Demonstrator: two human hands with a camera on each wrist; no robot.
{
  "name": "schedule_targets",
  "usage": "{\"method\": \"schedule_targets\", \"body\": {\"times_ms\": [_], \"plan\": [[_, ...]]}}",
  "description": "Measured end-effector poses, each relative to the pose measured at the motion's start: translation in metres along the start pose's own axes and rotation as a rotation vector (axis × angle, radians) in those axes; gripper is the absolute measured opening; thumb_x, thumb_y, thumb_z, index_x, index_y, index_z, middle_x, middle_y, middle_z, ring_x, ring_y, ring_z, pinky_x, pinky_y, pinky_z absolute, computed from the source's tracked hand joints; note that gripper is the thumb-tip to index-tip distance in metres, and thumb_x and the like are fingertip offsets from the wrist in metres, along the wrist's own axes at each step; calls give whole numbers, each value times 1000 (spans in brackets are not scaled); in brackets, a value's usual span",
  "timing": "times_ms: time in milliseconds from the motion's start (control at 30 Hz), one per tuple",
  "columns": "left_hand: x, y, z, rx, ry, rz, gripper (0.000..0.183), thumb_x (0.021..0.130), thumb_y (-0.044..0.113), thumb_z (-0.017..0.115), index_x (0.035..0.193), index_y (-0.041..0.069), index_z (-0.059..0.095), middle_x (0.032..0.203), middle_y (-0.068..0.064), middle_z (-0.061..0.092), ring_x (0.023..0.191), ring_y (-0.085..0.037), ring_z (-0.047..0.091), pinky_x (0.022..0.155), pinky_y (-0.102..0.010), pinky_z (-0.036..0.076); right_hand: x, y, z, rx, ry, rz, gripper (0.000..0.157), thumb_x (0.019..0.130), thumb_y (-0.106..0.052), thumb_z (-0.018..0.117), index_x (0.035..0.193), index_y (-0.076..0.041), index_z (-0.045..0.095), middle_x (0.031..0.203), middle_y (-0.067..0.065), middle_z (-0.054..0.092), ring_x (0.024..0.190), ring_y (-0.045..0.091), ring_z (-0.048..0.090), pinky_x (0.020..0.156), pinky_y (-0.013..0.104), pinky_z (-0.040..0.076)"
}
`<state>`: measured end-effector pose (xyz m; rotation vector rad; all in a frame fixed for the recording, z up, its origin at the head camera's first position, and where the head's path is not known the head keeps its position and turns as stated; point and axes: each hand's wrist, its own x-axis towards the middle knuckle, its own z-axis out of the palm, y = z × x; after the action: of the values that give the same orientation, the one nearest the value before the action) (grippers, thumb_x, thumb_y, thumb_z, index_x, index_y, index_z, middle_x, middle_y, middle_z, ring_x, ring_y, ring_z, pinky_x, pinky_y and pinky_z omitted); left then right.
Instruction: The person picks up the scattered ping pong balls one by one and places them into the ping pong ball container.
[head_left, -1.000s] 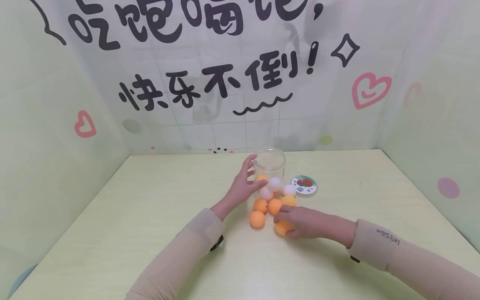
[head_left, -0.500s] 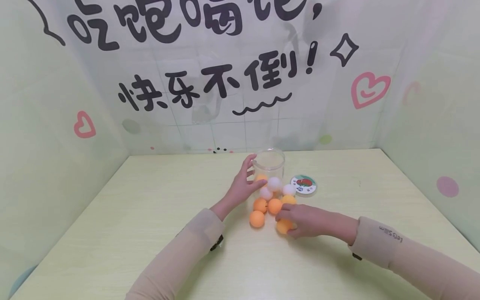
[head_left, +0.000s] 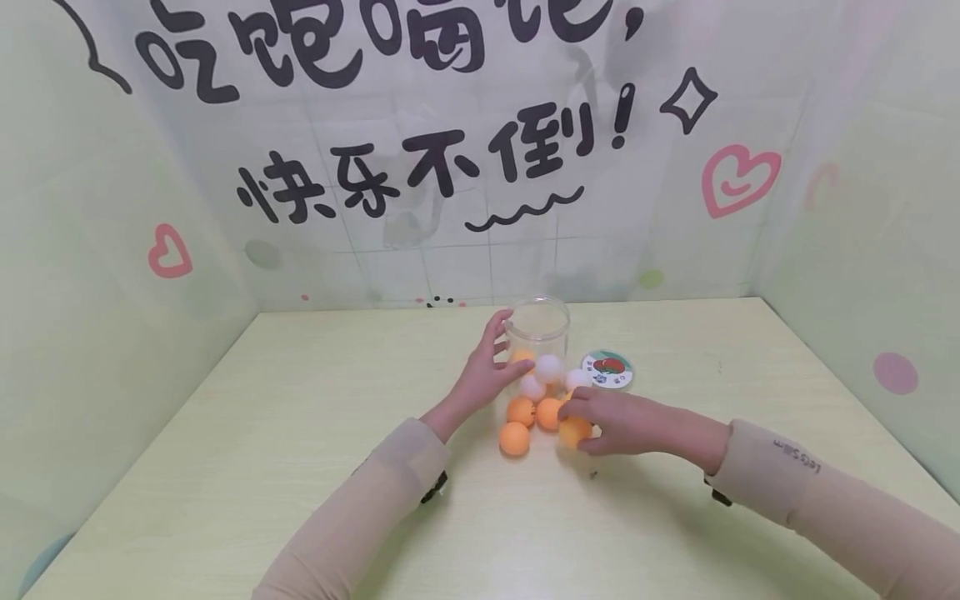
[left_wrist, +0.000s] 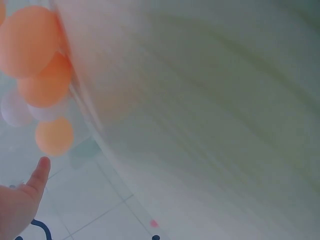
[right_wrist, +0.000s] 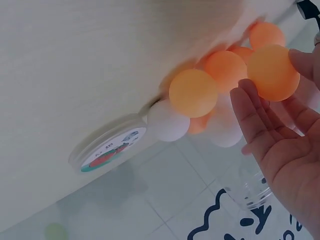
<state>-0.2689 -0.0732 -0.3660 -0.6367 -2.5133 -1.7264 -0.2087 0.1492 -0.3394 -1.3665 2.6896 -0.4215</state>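
In the head view my left hand [head_left: 483, 373] holds a clear jar [head_left: 538, 329] from its left side, thumb in front. The jar stands upright without its lid. Through its wall show white ping-pong balls [head_left: 549, 367] and orange ones. My right hand [head_left: 628, 423] pinches an orange ping-pong ball [head_left: 574, 434] between thumb and fingertips. The right wrist view shows this held ball [right_wrist: 274, 73] in front of other balls. Several orange ping-pong balls [head_left: 514, 438] lie before the jar, and a white one [head_left: 577, 380] lies at its right.
A round lid [head_left: 609, 369] with a red and green picture lies right of the jar. The pale wooden table [head_left: 337, 467] stretches out on both sides. Behind it hangs a printed white curtain [head_left: 450, 258], with more sheeting along the left and right sides.
My right hand has moved a little away from me toward the jar, with the orange ping-pong ball in its fingers. The left hand and the jar have stayed in place.
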Motion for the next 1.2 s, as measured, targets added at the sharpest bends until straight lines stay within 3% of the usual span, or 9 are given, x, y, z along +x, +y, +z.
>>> {"method": "schedule_targets", "body": {"times_ms": [133, 433, 700, 933, 1200], "plan": [[-1, -1, 0, 11, 2, 36, 73, 84, 26, 66, 141, 28, 21, 144, -20, 30, 123, -40, 42, 92, -47, 45, 0, 0, -9, -2, 3, 34, 28, 79, -10, 65, 107, -6, 60, 91, -2, 52, 70, 10, 46, 61, 20, 43], [0, 0, 0, -2, 5, -11, 76, 83, 17, 68, 142, 25, 20, 145, -16, 29, 125, -36, 41, 94, -46, 44, 0, -2, -31, -39, 84, 22, 27, 78, -8, 63, 104, -4, 61, 89, 0, 54, 73, 10, 45, 61, 22, 43], [1, 0, 0, 4, 5, -16, 77, 83, 18, 68, 143, 22, 19, 146, -17, 28, 125, -37, 40, 94, -46, 44, 3, -6, -51, -1, 66, 114, 29, 81, -12, 63, 109, -5, 61, 94, 2, 55, 73, 10, 50, 64, 23, 46], [0, -1, 0, -2, 8, -28, 76, 83, 19, 68, 141, 29, 20, 146, -15, 29, 125, -36, 40, 94, -44, 44, 7, -4, -64, -28, 84, 121, 30, 80, -12, 64, 109, -5, 62, 94, 5, 56, 72, 12, 50, 63, 23, 46], [0, -1, 1, 1, 5, -13, 76, 83, 19, 68, 141, 27, 20, 146, -15, 29, 125, -36, 41, 94, -45, 45, 11, -3, -76, -63, 127, 109, 30, 80, -11, 64, 109, -5, 62, 94, 7, 56, 71, 14, 50, 62, 24, 47]]}}
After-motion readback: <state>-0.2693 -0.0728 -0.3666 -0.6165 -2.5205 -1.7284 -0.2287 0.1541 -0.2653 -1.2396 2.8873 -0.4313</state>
